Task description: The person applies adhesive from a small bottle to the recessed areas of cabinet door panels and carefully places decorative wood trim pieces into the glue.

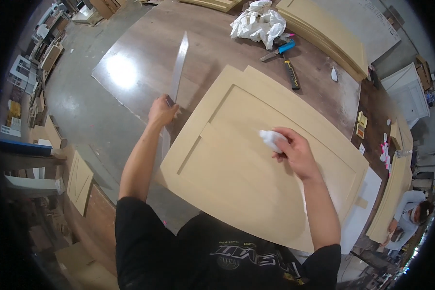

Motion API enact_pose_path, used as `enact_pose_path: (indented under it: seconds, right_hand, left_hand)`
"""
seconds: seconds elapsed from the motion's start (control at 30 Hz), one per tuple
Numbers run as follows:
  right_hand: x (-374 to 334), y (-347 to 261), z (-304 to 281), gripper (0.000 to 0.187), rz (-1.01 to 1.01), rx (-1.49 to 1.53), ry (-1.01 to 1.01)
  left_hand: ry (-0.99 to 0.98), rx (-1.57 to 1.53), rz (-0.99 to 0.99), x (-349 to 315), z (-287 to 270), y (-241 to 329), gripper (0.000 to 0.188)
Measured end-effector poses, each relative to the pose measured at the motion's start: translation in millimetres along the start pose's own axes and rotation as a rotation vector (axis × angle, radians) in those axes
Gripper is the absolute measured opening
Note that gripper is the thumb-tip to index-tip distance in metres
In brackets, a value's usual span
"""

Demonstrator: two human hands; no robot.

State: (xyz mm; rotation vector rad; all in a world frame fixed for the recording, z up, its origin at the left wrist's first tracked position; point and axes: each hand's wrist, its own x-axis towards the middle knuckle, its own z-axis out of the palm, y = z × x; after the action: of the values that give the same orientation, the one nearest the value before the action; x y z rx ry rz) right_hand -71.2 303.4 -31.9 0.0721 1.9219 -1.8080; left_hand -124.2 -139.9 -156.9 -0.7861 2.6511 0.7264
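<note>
A large beige panel (246, 193) with a raised frame border lies in front of me, its near edge against my body. My right hand (295, 151) is closed around a small white squeeze bottle (271, 140), nozzle pointing left, over the panel's recessed middle. To the panel's left, my left hand (163, 110) grips a long, narrow, pale grey strip (180, 60). The strip runs away from me over the brown work table (145, 53), and its near end shows below my hand beside the panel. Its material I cannot tell.
Beyond the panel are crumpled white plastic (258, 24), a blue tool (286, 46), a yellow-and-black handle (291, 75) and another small white bottle (334, 74). Stacked beige panels (328, 36) stand at the far right. Another person (411, 217) is at the right rim. Concrete floor (89, 104) lies left.
</note>
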Motion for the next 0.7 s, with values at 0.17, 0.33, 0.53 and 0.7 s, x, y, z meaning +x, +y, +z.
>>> enact_pose_path:
  seconds: [0.17,0.33,0.53,0.7]
  right_hand:
    - [35.9,-19.0,47.2,0.026,0.065,-0.253,-0.084]
    - [57.1,-8.0,61.0,0.025,-0.135,-0.324,-0.139]
    - [59.4,-15.9,70.3,0.03,-0.126,-0.433,-0.14]
    - [55.0,-16.9,65.3,0.031,-0.101,-0.409,-0.137]
  left_hand:
    - [0.318,-0.364,0.155,-65.1,-32.9,-38.1,0.059]
    - [0.455,-0.421,0.123,-128.6,-52.2,-58.4,0.062]
    - [0.499,-0.446,0.077,-153.7,-52.8,-84.4,0.066]
    - [0.556,-0.448,0.078,-166.8,-54.3,-82.7,0.063]
